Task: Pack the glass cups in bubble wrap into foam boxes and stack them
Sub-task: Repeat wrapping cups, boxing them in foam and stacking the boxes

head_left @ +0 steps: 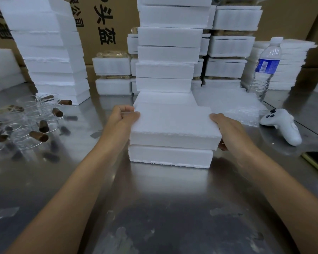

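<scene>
White, rough-edged box gripped between my left hand and right hand, atop a lower box.

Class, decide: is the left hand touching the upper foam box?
Touching. Head view: the left hand grips the left edge of the upper foam box.
</scene>
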Available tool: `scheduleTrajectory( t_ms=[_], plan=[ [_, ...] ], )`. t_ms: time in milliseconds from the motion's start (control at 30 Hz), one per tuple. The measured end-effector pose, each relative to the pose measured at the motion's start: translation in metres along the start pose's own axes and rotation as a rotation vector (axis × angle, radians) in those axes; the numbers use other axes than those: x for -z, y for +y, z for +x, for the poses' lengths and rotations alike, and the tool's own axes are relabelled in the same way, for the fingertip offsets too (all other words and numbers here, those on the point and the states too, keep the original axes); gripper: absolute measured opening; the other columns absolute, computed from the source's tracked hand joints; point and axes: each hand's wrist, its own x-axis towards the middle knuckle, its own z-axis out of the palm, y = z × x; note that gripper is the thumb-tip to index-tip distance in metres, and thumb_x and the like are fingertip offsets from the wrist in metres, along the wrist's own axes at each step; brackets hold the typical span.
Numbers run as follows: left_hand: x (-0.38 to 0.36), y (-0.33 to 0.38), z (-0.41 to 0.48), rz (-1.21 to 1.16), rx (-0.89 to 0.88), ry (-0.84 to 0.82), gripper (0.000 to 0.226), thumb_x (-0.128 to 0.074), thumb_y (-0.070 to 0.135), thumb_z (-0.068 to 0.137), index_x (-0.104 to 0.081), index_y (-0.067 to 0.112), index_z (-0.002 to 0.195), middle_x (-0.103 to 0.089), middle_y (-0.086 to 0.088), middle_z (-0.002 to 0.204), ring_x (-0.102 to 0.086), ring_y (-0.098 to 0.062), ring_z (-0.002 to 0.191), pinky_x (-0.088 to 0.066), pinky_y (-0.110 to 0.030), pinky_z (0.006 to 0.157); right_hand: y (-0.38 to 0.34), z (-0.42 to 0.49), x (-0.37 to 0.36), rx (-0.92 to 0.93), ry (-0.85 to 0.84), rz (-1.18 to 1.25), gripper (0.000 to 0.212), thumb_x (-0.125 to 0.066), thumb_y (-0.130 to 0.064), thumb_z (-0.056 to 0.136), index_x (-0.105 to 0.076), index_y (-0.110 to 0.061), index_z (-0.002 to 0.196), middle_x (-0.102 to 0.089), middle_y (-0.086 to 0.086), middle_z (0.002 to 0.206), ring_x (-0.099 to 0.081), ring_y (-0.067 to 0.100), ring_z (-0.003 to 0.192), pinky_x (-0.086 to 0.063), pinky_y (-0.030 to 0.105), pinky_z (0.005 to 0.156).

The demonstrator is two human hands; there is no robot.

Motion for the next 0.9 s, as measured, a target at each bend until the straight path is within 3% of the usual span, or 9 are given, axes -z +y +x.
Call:
scheduleTrajectory(
  t_ms=[100,233,333,567,667,767,900],
  plan=[
    [-0.0003,0.0018,-0.0020,-0.096,0.020,-0.043,0.021,-0.054,0.015,0.094,-0.056,0.032,0.107,-0.064,0.004,0.090,-0.063,0.004,0.059,-0.044,-0.009,0.050,0.0017,-0.0009,-0.0004,-0.005,-0.020,0.000,0.037,-0.047,-0.043,0.089,-0.041,-0.022,0.059,-0.042,-0.008,0.044,-0.039,0.008,0.039,-0.034,0.026,0.052],
    [0.0019,0.0009,-0.0027,-0.096,0.073,-0.086,0.026,-0.051,0.016,0.096,-0.064,0.035,0.108,-0.067,0.010,0.106,-0.064,0.001,0.083,-0.046,-0.008,0.060,0.0030,-0.0024,-0.0006,0.008,-0.043,-0.015,0.039,-0.046,-0.045,0.090,-0.041,-0.022,0.058,-0.044,-0.006,0.046,-0.040,0.011,0.042,-0.033,0.027,0.052],
    [0.0034,-0.0002,-0.0020,-0.092,0.118,-0.090,0.025,-0.051,0.021,0.097,-0.067,0.039,0.101,-0.067,0.013,0.110,-0.063,-0.004,0.092,-0.045,-0.016,0.069,0.0026,-0.0031,-0.0016,0.005,-0.043,-0.022,0.038,-0.045,-0.046,0.090,-0.043,-0.022,0.060,-0.046,-0.008,0.045,-0.042,0.009,0.042,-0.035,0.027,0.055],
    [0.0087,-0.0010,-0.0025,-0.142,0.228,-0.173,0.026,-0.049,0.028,0.097,-0.064,0.037,0.116,-0.071,0.020,0.078,-0.058,0.001,0.047,-0.040,-0.012,0.041,0.0034,-0.0026,0.0003,-0.024,-0.110,-0.028,0.031,-0.047,-0.052,0.085,-0.052,-0.024,0.073,-0.050,-0.011,0.046,-0.044,0.010,0.046,-0.036,0.031,0.060],
    [0.0085,-0.0030,-0.0026,-0.153,0.237,-0.186,0.026,-0.050,0.030,0.097,-0.064,0.032,0.119,-0.067,0.018,0.072,-0.053,0.001,0.043,-0.038,-0.011,0.039,0.0041,-0.0023,0.0003,-0.055,-0.127,-0.007,0.035,-0.049,-0.057,0.081,-0.057,-0.023,0.080,-0.054,-0.007,0.051,-0.045,0.010,0.045,-0.037,0.030,0.058],
    [0.0070,-0.0035,-0.0040,-0.157,0.241,-0.146,0.020,-0.051,0.027,0.097,-0.067,0.017,0.101,-0.062,0.014,0.055,-0.050,0.000,0.037,-0.035,-0.010,0.037,0.0038,-0.0023,-0.0005,-0.140,-0.153,0.038,0.040,-0.050,-0.060,0.080,-0.059,-0.022,0.077,-0.055,-0.001,0.051,-0.046,0.014,0.045,-0.038,0.029,0.054],
    [0.0069,-0.0021,-0.0052,-0.142,0.253,-0.137,0.024,-0.052,0.027,0.096,-0.061,0.017,0.077,-0.054,0.013,0.043,-0.048,-0.002,0.033,-0.035,-0.010,0.035,0.0009,-0.0028,0.0007,-0.232,-0.192,0.031,0.042,-0.048,-0.062,0.082,-0.059,-0.022,0.078,-0.052,-0.001,0.043,-0.045,0.010,0.037,-0.037,0.025,0.048]
  ],
)
